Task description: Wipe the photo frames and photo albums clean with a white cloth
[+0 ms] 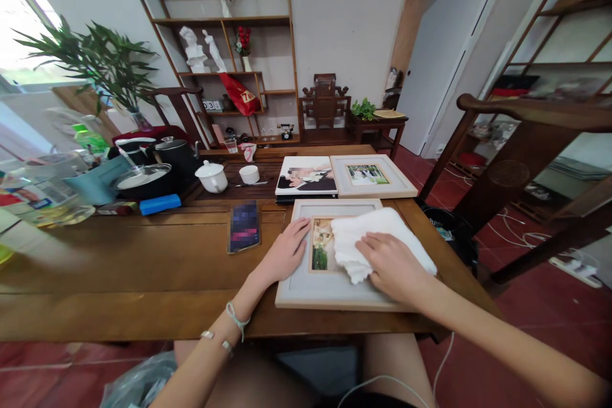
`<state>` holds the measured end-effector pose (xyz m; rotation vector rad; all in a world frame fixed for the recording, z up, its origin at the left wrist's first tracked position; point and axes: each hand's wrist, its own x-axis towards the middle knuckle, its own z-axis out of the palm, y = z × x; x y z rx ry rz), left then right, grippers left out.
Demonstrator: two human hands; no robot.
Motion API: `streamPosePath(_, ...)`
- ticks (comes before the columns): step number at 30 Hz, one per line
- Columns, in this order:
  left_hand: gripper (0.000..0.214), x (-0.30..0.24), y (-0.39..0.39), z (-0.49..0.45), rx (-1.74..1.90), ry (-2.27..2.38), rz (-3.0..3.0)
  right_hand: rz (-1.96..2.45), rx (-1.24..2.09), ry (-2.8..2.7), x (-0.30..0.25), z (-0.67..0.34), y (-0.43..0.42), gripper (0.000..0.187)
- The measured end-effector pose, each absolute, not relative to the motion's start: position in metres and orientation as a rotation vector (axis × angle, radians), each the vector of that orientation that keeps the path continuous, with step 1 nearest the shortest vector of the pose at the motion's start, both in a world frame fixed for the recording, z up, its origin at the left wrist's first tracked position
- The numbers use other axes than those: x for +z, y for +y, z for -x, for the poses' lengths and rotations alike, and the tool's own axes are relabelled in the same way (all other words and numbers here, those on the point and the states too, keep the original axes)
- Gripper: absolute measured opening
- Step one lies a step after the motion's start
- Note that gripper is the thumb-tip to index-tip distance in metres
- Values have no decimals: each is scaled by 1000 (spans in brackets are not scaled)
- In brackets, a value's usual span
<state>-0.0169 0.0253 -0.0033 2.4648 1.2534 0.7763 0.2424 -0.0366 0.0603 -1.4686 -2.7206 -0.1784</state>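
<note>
A pale wooden picture frame (pixel 306 290) lies flat on the dark wooden table (pixel 143 268) in front of me. My left hand (pixel 287 252) rests flat on its left border, fingers stretched out, holding it down. My right hand (pixel 392 264) presses a folded white cloth (pixel 368 236) onto the frame's glass, covering much of the photo (pixel 319 245); its fingers lie flat on the cloth. Beyond the frame lie a photo print (pixel 306 175) and a second framed picture (pixel 370 175).
A phone (pixel 243 227) lies face down left of the frame. Further left are a blue block (pixel 160 204), a black pot (pixel 143 182), a white teapot (pixel 211 176) and a cup (pixel 249 174). A wooden chair (pixel 516 166) stands to the right; shelves line the back wall.
</note>
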Motion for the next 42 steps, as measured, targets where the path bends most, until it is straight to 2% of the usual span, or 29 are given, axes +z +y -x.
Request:
streamPosePath(4, 46, -3, 25, 17, 763, 1244, -2474, 1397, -99, -2742, 55, -240, -56, 54)
streamPosePath(8, 46, -4, 26, 17, 752, 1242, -2462, 1386, -188, -2653, 42, -256, -24, 70)
streamPosePath(14, 53, -7, 26, 19, 771, 1225, -2461, 1465, -267, -2479, 39, -263, 36, 72)
streamPosePath(19, 57, -7, 24, 19, 798, 1225, -2459, 1551, -233, -2482, 42, -243, 55, 73)
streamPosePath(24, 60, -9, 26, 19, 819, 1235, -2450, 1532, -132, -2652, 49, -223, 13, 72)
streamPosePath(28, 60, -10, 26, 19, 823, 1228, -2452, 1333, 133, -2782, 63, -219, -52, 68)
streamPosePath(32, 57, -9, 26, 19, 810, 1204, -2449, 1148, 275, -2846, 67, -220, -89, 79)
streamPosePath(38, 60, -11, 27, 19, 814, 1222, -2444, 1310, 49, -2747, 46, -231, -38, 83)
streamPosePath(42, 61, -10, 27, 19, 800, 1215, -2435, 1454, -194, -2602, 42, -246, 18, 77)
